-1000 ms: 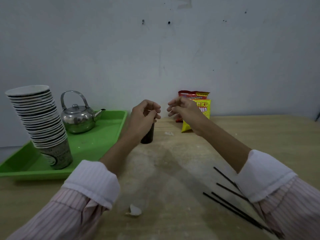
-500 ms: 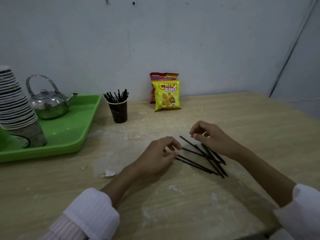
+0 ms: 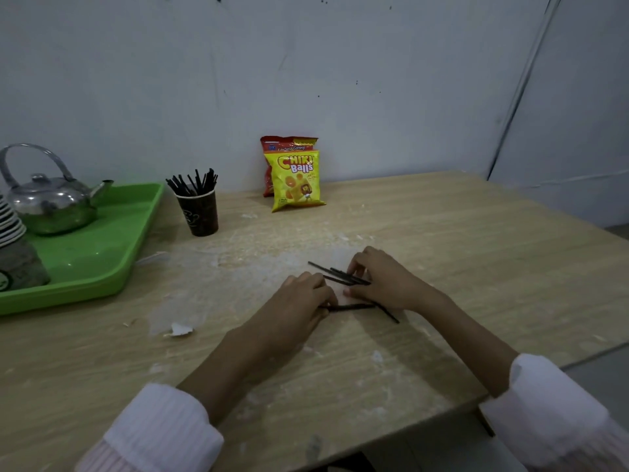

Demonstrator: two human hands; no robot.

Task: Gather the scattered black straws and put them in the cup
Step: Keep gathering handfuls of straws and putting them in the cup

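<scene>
Several loose black straws lie on the wooden table in front of me, some crossing each other. My right hand rests over them, fingers curled around the upper bunch. My left hand sits just to their left, fingertips touching a lower straw. A dark paper cup stands far left of centre, holding several black straws upright.
A green tray at the left carries a metal kettle and a stack of paper cups. Two snack bags lean against the back wall. A torn paper scrap lies near the left. The table's edge runs along the right.
Both hands came down from the cup to the loose straws. Over the last half second they closed in and pushed the straws into a tighter bunch.
</scene>
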